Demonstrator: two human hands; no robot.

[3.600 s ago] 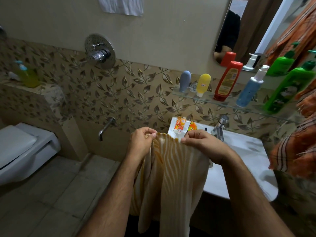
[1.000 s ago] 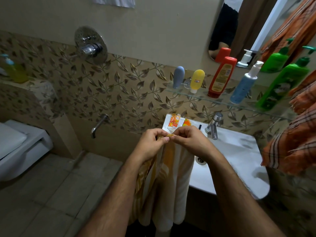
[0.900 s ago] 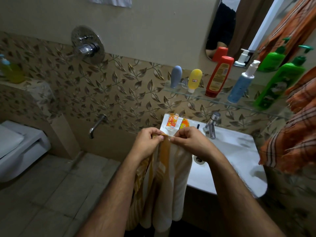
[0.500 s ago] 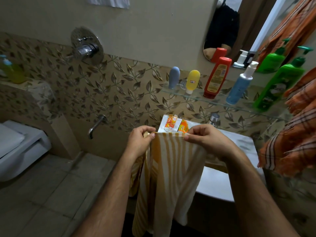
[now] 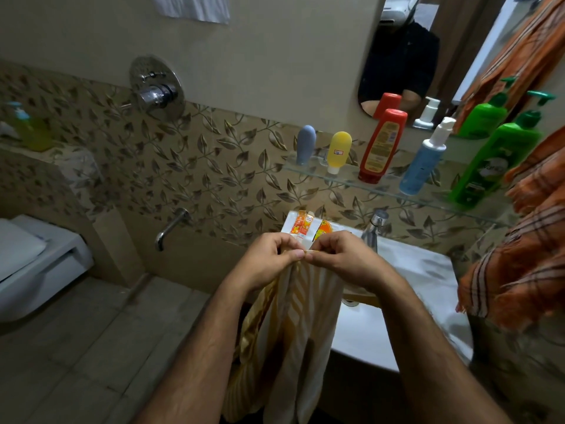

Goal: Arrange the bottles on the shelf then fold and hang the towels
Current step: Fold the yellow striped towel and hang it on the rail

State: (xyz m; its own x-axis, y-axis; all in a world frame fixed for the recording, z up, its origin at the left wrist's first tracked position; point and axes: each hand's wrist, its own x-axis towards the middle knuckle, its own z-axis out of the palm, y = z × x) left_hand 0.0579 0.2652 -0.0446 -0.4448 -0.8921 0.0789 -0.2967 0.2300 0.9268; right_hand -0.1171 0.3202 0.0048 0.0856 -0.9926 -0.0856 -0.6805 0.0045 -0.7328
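Nearest to the viewer, 2 bare forearms reach forward, and between them hangs the striped towel [image 5: 293,325], yellow and white, falling in long folds in front of the sink [image 5: 412,301] and down out of the picture; the left hand [image 5: 269,261] and the right hand [image 5: 342,260] are brought together at its top edge, thumbs almost touching, each one pinching the cloth with curled fingers, so the 2 upper corners seem to meet; in my judgement the step in hand is a lengthwise fold, and to do it well the corners should be matched exactly before 1 hand takes both, the hem kept level, and the free hand then run down the hanging edges to make them even, because this soft cloth bunches easily and the lower end is not visible to check; it also helps to keep the towel away from the basin, which may be wet; farther, at the back rim of the sink, stand small orange packets [image 5: 302,224] and a tap [image 5: 376,224]; farther still, the glass shelf [image 5: 336,179] on the wall carries 5 bottles in a row, grey bottle [image 5: 305,145], yellow bottle [image 5: 338,151], red bottle [image 5: 382,145], blue pump bottle [image 5: 423,162] and green bottle [image 5: 495,160], all upright, so that part looks done; at the right an orange checked towel [image 5: 526,255] hangs beside the sink.
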